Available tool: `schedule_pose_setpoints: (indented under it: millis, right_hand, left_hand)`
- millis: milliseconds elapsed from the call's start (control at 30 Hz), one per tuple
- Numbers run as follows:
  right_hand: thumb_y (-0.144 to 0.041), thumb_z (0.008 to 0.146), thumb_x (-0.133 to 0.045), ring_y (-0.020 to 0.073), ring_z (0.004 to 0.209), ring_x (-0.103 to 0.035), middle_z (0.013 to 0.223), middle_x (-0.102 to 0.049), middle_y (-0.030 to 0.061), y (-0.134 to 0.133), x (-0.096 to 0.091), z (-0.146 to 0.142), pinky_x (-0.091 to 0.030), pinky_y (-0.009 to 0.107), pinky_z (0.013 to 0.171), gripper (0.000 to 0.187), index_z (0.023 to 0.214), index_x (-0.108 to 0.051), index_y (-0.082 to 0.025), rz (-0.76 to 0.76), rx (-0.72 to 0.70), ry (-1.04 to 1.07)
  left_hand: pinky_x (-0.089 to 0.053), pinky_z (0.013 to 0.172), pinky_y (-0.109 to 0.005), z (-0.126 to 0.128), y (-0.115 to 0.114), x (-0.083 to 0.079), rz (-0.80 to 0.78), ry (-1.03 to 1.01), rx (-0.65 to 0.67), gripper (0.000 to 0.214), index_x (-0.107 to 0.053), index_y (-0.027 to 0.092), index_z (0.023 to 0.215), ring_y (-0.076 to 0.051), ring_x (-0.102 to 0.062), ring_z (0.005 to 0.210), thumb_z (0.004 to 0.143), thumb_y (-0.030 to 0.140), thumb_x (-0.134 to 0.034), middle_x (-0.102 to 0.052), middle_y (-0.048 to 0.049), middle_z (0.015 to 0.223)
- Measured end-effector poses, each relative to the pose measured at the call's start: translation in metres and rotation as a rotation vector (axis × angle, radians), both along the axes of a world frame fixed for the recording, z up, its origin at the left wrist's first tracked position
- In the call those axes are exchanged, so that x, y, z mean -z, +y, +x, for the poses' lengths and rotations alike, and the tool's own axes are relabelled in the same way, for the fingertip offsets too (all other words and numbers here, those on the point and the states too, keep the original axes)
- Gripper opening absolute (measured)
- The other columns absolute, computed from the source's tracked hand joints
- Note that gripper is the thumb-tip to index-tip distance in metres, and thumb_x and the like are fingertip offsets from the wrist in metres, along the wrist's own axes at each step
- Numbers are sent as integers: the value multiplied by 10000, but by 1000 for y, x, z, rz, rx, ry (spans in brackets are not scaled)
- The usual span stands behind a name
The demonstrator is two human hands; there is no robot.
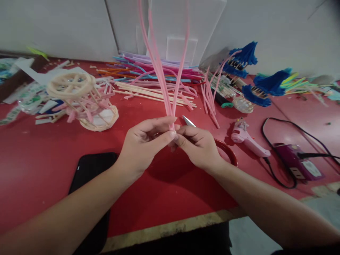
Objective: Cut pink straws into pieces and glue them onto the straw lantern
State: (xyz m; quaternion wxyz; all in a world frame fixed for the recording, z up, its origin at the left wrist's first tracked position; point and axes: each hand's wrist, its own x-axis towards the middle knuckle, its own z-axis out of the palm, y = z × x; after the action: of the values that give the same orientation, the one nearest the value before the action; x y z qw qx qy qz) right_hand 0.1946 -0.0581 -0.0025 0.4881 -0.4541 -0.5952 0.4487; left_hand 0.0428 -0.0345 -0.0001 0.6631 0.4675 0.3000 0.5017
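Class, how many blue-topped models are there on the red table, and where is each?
2: one blue-topped model is at the back right, near the gray wall; the second model is nearer and further right, beyond the pink glue gun. Others may be hidden.

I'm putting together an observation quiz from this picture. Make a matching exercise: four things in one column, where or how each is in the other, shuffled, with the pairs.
Things
1. Fuzzy pink stems
2. Phone
3. Glue gun
4. Scissors

Where or how
A. Red-handled, partly hidden by the right hand
B. Beside a purple socket box
C. Held up, gripped near the lower end by the fingers of the left hand and right hand
D. Black, partly covered by the left forearm

Pairs: 1-C, 2-D, 3-B, 4-A
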Motion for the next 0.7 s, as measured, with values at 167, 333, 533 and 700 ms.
schedule_pose_setpoints:
  millis: [167,333,533,700]
  right_hand:
    - [-293,890,-597,116,643,-641,696,-706,13,-2,1,0,-519,234,623,201,737,-646,-173,131,5,-116]
    - [-207,861,-646,127,722,-682,810,-748,29,-3,-1,5,-525,231,697,55,823,-675,-180,460,74,-416]
    - [-183,836,-677,117,661,-669,715,-732,-12,-7,-4,7,-503,219,645,123,728,-634,-221,684,297,-658]
    - [-212,832,-682,110,631,-619,672,-682,-15,-3,-5,8,-460,226,607,184,684,-572,-204,646,303,-691]
  left_hand:
    - [-574,685,-164,0,2,1,5,-35,17,222,-775,289,890,-71,-689,660,767,109,-732,-747,51,732]
    - [-573,730,-159,1,1,1,-72,-27,-27,202,-776,279,884,-89,-710,766,741,137,-766,-778,25,804]
    - [-564,740,-135,2,1,0,-125,-49,-1,194,-777,265,864,-73,-705,771,719,137,-785,-773,34,792]
    - [-558,748,-137,4,1,1,-81,-6,-15,210,-771,252,895,-69,-693,762,718,140,-787,-756,36,783]
